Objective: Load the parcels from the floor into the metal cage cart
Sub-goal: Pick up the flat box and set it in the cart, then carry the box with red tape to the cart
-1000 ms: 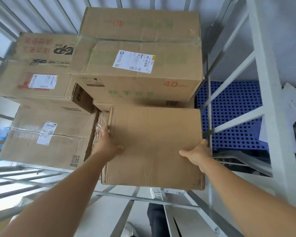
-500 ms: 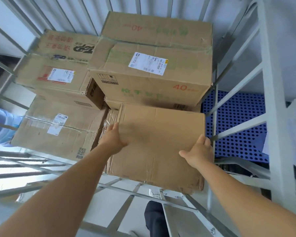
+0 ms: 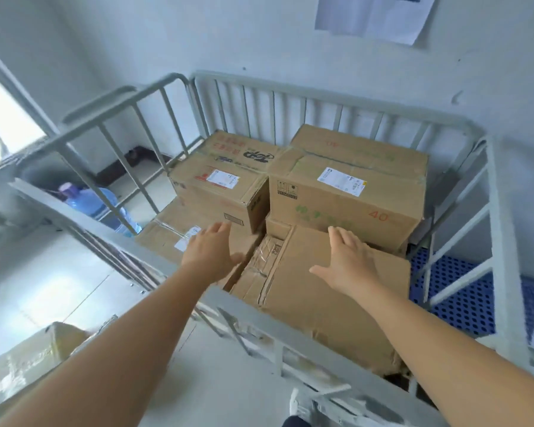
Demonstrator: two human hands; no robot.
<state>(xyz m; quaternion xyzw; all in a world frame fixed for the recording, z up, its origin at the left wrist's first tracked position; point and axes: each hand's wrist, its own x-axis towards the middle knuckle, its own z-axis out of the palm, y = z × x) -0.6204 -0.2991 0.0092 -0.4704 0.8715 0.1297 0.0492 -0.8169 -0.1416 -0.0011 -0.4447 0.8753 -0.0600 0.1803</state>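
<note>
1. Inside the metal cage cart [image 3: 327,87], at its near right corner, we see the plain parcel [image 3: 327,291] lying flat on the cart floor, w/ its far edge up against the stack behind it.
2. Our right hand [image 3: 349,260] is over that parcel's top, fingers [image 3: 336,238] straight and spread, palm down; can't tell if it touches the cardboard or sits just above. It holds nothing.
3. Our left hand [image 3: 210,251] is over the gap btwn the plain parcel and the low box [image 3: 173,238] at the cart's near left, fingers straight, open, gripping nothing.
4. At the far right corner sits the big box marked 40 [image 3: 352,186], white label on top, resting on another box whose edge shows beneath it.
5. At the far left corner a box w/ red print [image 3: 225,177] sits on top of the low box; it stands just beside the box marked 40.
6. Blue perforated base [image 3: 457,291] of the cart shows along the right edge, beside the plain parcel.
7. Outside the cart: water jug [image 3: 105,208] beyond the left rail, a cardboard box [image 3: 28,365] on the floor at lower left, paper sheet [image 3: 373,16] on the wall.
</note>
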